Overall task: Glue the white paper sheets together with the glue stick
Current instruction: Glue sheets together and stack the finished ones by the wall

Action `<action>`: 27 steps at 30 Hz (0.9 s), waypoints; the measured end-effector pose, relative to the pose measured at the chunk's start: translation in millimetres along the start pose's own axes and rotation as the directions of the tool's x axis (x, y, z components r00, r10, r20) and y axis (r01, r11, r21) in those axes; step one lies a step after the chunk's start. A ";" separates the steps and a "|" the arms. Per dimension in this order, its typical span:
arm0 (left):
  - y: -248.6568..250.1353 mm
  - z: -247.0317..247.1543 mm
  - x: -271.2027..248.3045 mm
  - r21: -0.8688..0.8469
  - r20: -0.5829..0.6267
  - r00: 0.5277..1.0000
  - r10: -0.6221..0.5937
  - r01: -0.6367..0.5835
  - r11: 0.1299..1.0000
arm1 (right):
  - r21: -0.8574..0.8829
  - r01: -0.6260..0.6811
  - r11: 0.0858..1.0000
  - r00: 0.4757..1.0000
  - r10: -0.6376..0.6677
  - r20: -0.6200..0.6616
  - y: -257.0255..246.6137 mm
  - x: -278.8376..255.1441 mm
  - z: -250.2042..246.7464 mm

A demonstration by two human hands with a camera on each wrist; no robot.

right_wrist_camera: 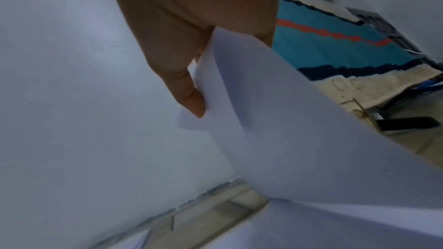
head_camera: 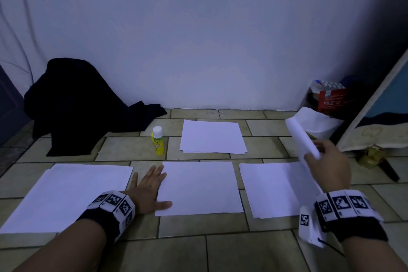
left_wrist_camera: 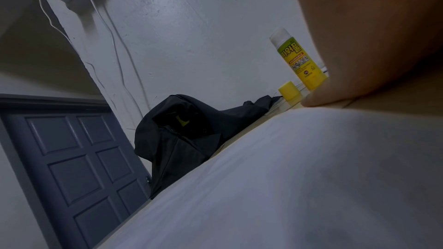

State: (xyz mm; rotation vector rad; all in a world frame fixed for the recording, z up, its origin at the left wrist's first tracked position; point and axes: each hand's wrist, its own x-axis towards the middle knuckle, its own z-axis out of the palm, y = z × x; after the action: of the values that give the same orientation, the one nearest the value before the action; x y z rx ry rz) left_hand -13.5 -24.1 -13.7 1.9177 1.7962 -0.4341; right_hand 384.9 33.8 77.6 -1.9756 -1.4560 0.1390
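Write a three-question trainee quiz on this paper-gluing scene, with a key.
1. True or false: the glue stick stands upright with its cap off.
2. Which hand is lifting a sheet? A) left hand B) right hand
3. Fill in: the left hand lies flat at the left edge of the ___ sheet.

Key
1. True; the yellow cap sits on the floor beside it.
2. B; it pinches the curled lifted sheet above the right stack.
3. Middle.
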 end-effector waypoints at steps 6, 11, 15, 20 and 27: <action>-1.8 0.9 2.7 0.001 0.005 1.000 0.006 -0.006 1.000 | 0.004 0.081 0.997 0.974 -0.080 0.211 -37.2 -12.3 7.3; -0.3 2.6 0.8 -0.008 -0.018 1.000 0.007 -0.007 1.000 | -0.041 0.177 0.983 0.819 -0.125 0.560 -65.0 -48.8 43.1; 0.7 2.0 0.2 -0.016 -0.024 1.000 0.011 -0.012 1.000 | -0.006 0.186 0.983 0.715 -0.131 0.686 -78.5 -72.8 73.7; -1.0 2.3 0.2 -0.023 -0.016 1.000 0.017 -0.017 1.000 | 0.027 0.127 0.992 0.665 -0.105 0.739 -90.9 -84.7 88.0; -0.6 2.6 -0.2 -0.024 -0.025 1.000 0.011 -0.011 1.000 | 0.056 0.202 0.978 0.603 -0.169 0.780 -111.3 -107.4 99.3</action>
State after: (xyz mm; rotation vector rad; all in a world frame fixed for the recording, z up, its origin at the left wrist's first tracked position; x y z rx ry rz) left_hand -13.9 -25.7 -15.8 1.9236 1.7978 -0.3843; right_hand 209.7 0.7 32.8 -1.8380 -2.2068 1.0076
